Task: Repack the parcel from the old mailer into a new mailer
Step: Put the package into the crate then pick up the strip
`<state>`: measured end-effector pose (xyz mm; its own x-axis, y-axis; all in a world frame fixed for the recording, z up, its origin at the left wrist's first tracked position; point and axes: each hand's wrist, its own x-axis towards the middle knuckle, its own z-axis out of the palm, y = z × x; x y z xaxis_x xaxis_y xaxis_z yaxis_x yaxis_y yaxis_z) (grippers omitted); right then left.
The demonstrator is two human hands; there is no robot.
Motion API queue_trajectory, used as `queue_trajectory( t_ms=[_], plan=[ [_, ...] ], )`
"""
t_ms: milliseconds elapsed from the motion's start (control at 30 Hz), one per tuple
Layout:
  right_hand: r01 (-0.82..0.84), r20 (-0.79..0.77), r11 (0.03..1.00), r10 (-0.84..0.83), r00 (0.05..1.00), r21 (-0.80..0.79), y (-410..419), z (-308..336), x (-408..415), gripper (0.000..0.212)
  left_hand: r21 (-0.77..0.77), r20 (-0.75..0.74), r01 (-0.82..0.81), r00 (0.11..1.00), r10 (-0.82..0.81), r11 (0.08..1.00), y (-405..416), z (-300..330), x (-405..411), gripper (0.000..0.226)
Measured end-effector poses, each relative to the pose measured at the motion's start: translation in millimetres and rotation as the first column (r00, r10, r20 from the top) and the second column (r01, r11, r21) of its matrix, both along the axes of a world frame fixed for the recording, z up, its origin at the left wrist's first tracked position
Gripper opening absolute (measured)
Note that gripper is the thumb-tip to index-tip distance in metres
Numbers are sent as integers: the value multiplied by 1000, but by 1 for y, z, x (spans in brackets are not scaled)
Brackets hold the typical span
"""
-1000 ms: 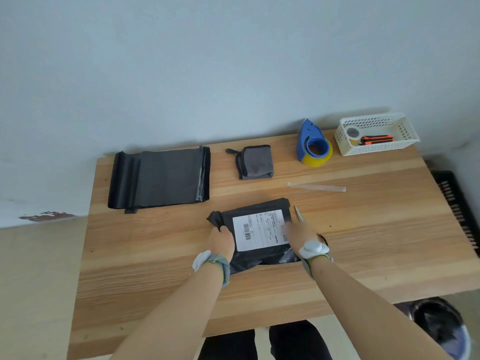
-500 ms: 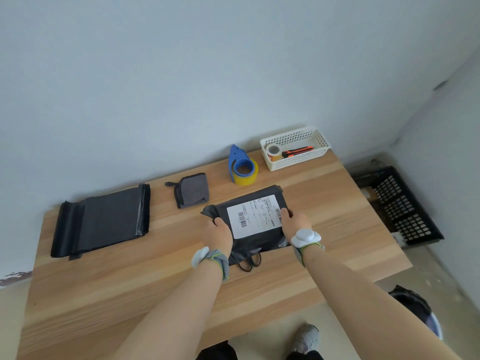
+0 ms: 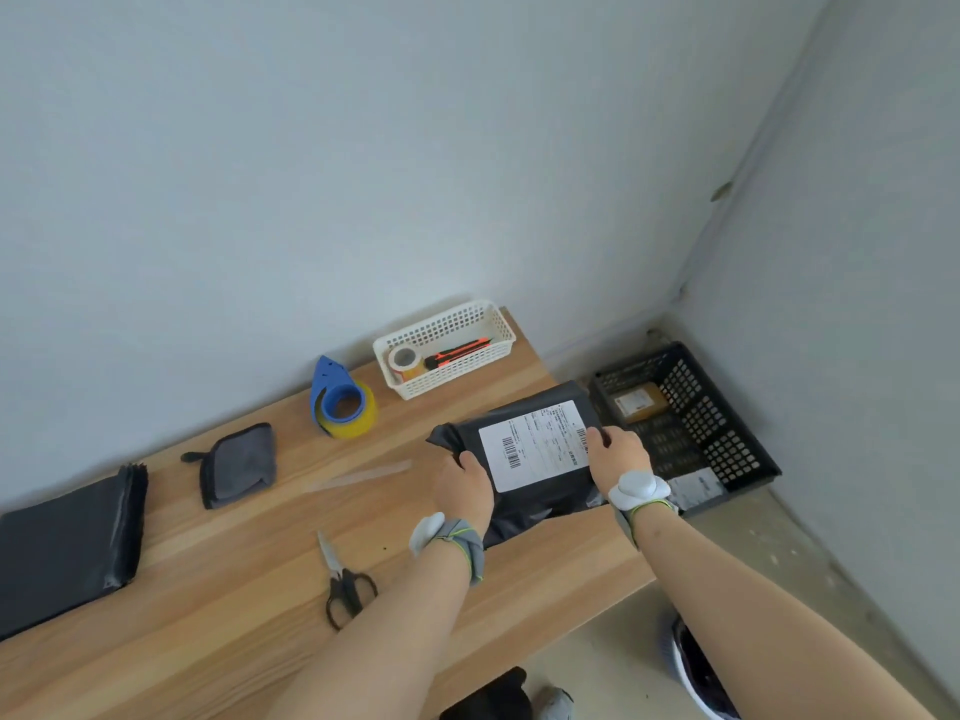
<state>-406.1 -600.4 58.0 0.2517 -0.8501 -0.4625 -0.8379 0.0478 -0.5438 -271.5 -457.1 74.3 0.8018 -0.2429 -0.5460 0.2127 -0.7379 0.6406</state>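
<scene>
fingers of the right hand curl over the right edge of the black parcel, thumb on top by the white label; left hand pinches the left edge the same way, so both hands are closed on it. parcel is held over the right end of the tabletop, right side hanging past the edge, above the black crate on the floor.

handling, my guess: thin plastic film, slick and floppy, w/ something soft inside — it sags and wrinkles at the near edge and bunches at the left corner. looks light. film will slip if pinched on a flat face, so grip at the edges or where contents give bulk; two-sided hold suits it.

rel. to the parcel: scissors lie near-left, metal blades, black loops. pale flat strip just left. blue tape dispenser w/ yellowish roll is far-left, at the wall. white lattice basket behind it holds a tape roll and an orange cutter. grey fabric pouch further left, then a stack of black mailers at the far left, smooth, flat, glossy. tabletop is pale striped wood.
</scene>
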Motion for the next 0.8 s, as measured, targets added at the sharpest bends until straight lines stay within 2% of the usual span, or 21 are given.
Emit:
queue_trajectory(
  t_ms=[200,433,567,667,800],
  plan=[
    [149,-62,987,-152,986,-55,-91,-15,-54,56,-82,-30,161,986,-164,984,-113,-29,-32,37],
    [233,-170,971,-239,956,-52,-202,-52,-111,40,-63,-132,281,949,-287,958,-231,-68,-83,38],
    [253,-227,966,-256,940,-41,-269,-92,-125,41,-34,-189,307,933,-307,951,-294,-104,-97,41],
    [252,-283,968,-243,928,-5,-334,-153,-141,44,30,-253,339,913,-321,940,-359,-160,-117,44],
    [227,-313,974,-219,924,-10,-395,-222,-160,49,29,-330,351,887,-323,936,-426,-228,-134,34]
  ],
)
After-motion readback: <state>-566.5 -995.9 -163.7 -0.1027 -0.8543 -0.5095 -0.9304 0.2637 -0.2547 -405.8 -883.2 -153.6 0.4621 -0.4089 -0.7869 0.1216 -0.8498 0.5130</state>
